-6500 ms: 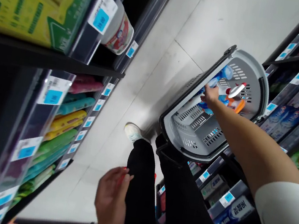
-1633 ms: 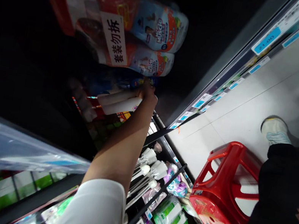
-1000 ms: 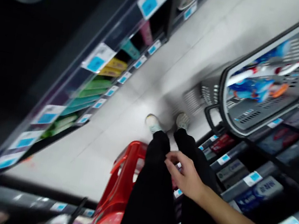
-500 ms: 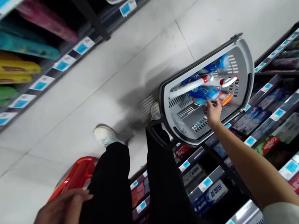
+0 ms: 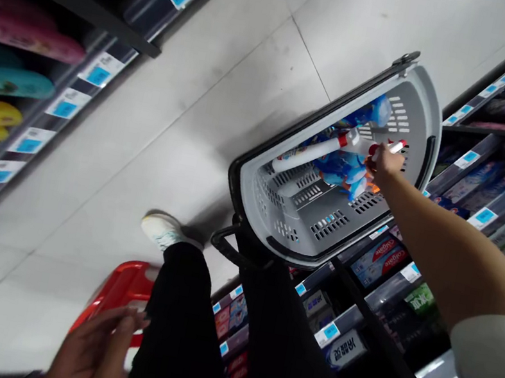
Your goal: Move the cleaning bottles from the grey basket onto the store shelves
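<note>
A grey plastic shopping basket (image 5: 306, 218) with a dark rim and slotted walls sits in front of my legs, tilted in view. Inside lie blue plastic packages (image 5: 342, 166) with some orange, and a white stick-like item (image 5: 310, 153) with red bands. My right hand (image 5: 387, 162) reaches into the basket, its fingers closed round the white, red-tipped end of that item; part of the grip is hidden. Low at the left, my left hand (image 5: 94, 350) hangs loosely curled with nothing visible in it, above a red plastic basket-like object (image 5: 122, 287).
Shelves with toothpaste boxes (image 5: 380, 257) run along the right, close to the grey basket. On the left, a shelf holds coloured soft packs (image 5: 5, 81). Pale floor tiles (image 5: 207, 116) lie between. A black handle (image 5: 241, 255) sticks out near my leg.
My right hand has moved from the orange and blue packages up to the red-tipped end of the white item. The basket appears larger and slightly lower in view. My left hand stays loosely curled.
</note>
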`<state>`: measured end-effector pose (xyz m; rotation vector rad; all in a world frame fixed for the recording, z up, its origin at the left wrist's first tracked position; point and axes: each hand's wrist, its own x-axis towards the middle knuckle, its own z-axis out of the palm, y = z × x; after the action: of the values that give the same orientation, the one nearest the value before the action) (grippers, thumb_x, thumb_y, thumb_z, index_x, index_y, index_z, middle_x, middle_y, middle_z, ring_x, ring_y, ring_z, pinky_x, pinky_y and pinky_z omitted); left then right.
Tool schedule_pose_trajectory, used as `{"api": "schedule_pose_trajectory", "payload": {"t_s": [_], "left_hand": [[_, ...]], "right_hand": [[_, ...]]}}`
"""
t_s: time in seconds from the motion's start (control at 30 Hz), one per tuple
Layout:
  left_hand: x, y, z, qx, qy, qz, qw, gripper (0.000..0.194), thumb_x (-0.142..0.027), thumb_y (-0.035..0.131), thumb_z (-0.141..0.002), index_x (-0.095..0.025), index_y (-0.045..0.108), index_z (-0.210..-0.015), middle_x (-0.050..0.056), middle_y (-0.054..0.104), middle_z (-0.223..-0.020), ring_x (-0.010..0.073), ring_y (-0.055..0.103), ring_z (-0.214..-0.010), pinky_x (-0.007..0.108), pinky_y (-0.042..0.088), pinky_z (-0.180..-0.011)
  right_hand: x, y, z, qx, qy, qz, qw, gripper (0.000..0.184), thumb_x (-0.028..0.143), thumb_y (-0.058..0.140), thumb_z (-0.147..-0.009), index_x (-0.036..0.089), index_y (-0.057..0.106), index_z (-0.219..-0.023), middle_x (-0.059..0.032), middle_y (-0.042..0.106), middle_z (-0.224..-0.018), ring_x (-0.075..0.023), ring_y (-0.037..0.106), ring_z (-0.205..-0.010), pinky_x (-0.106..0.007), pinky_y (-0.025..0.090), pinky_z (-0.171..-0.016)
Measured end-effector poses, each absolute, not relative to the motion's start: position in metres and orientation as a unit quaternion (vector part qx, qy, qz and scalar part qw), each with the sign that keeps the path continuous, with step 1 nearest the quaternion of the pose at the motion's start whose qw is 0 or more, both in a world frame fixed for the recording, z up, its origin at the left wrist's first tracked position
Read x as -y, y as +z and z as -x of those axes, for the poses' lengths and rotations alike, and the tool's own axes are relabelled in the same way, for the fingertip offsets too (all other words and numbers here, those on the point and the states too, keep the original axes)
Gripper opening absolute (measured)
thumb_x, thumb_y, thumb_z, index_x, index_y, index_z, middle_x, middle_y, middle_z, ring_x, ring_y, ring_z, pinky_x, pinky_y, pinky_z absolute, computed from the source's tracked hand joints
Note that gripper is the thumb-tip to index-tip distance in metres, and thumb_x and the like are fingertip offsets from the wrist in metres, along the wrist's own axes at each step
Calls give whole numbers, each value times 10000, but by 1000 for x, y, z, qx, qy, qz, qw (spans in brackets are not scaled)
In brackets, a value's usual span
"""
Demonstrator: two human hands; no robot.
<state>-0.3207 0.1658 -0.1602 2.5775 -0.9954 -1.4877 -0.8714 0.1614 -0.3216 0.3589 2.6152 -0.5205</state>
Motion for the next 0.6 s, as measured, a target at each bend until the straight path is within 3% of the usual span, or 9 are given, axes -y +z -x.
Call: {"api": "schedule_pose_trajectory", "payload": {"t_s": [0.23,0.43,0.6], "left_hand": [[-173,-148,328,290,-485,-825,5,484,-584,818,-691,-233,717,-1009,6,749,-946,234,704,-895,367,528,-885],[-181,-138,319,259,-555,-788,70,514,-611,825,-643,-214,698,-944,6,738,-907,189,697,-824,309,531,-806],[-187,-133,288,262,-605,-744,105,531,-626,815,-680,-195,689,-963,30,730,-913,189,695,-824,294,546,-777]], "right_hand": [[-177,-275,842,-946,-256,-92,177,183,266,587,-947,160,573,-799,18,565,-590,-112,559,-456,-193,471,-410],[-190,-171,791,-922,-366,-89,85,116,273,559,-931,196,523,-851,67,515,-606,-74,457,-415,-168,378,-366],[-206,-81,708,-889,-455,-33,47,158,273,678,-780,184,548,-788,51,517,-605,-74,427,-437,-195,347,-374]]}}
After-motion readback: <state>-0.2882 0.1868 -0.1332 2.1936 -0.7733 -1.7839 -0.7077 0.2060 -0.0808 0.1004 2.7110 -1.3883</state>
